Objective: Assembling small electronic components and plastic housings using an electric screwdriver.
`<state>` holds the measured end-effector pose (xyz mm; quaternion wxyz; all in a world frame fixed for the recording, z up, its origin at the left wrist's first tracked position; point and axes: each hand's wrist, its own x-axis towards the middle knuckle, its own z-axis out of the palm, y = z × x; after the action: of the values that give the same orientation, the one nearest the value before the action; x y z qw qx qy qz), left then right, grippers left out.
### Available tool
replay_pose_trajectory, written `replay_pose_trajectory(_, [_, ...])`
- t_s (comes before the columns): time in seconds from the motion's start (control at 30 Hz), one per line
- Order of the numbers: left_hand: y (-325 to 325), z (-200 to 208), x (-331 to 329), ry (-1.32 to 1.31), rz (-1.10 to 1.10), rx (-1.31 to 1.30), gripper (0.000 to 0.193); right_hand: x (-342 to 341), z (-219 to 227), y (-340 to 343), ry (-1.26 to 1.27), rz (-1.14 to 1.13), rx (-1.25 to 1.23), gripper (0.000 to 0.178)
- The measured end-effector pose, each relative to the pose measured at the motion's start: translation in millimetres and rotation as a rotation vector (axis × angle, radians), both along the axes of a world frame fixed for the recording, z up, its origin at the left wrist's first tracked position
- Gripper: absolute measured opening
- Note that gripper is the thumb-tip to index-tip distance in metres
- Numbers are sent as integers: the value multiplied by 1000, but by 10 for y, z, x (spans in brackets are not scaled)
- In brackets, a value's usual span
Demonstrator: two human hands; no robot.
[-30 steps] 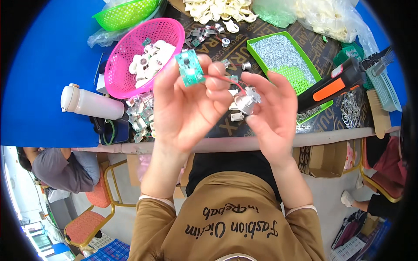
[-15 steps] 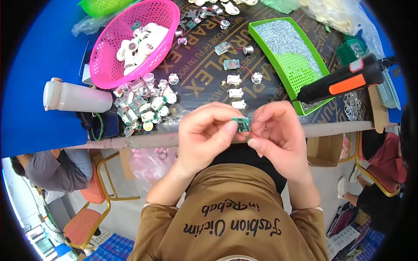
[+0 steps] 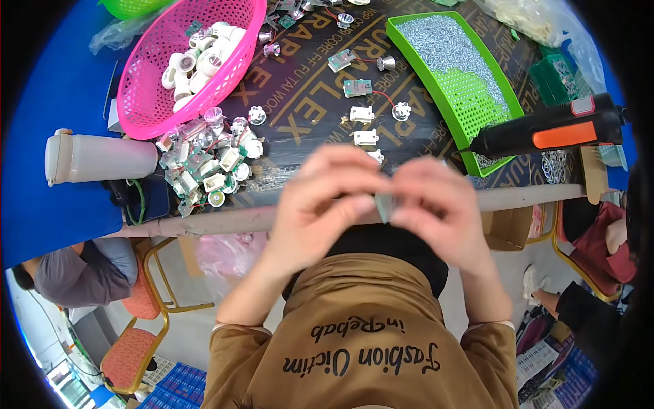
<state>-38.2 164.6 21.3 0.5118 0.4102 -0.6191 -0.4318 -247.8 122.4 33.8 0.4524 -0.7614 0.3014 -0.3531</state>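
Over the table's front edge, my left hand (image 3: 327,208) pinches a small green circuit board (image 3: 384,207) between thumb and fingers. My right hand (image 3: 439,211) closes on the board's other side, its fingertips blurred by motion. The board is seen nearly edge-on, and most of it is hidden by the fingers. Just beyond the hands stands a row of small white plastic holders (image 3: 366,138), the nearest partly covered by my fingers. Farther back lie circuit boards (image 3: 357,88) wired to small reflector cups (image 3: 402,111).
A pile of wired boards and cups (image 3: 211,160) lies left, below a pink basket (image 3: 139,95) of white housings. A pale bottle (image 3: 102,158) lies beside it. On the right, a black and orange electric screwdriver (image 3: 545,131) rests across a green tray (image 3: 446,112) of screws.
The board has turned from showing its flat face to nearly edge-on. My right hand has moved in closer against it. The view has shifted slightly.
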Motion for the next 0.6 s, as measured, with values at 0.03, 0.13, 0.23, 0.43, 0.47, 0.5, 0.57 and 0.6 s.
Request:
replay_pose_trajectory(0.03, [-50,15,13,-88,134,-3,23,6,40,-51,85,-101,85,22])
replay_pose_trajectory(0.13, [-364,76,151,-519,213,33,19,4,-182,-313,182,-217,272,18])
replay_pose_trajectory(0.23, [-598,-25,208,-672,226,-23,18,92,-232,-469,275,-281,232,20])
replay_pose_trajectory(0.43, [-786,-110,165,-771,192,21,23,186,-336,-715,339,-286,-246,21])
replay_pose_trajectory(0.47, [-805,-135,157,-784,199,-20,25,197,-341,-732,342,-286,-243,21])
replay_pose_trajectory(0.5, [-815,-159,147,-797,206,-60,27,209,-346,-745,331,-281,-335,20])
replay_pose_trajectory(0.57, [-820,-216,153,-792,212,-75,26,258,-345,-753,313,-271,-427,19])
replay_pose_trajectory(0.6, [-820,-231,152,-785,215,-92,26,282,-324,-751,348,-268,-431,18])
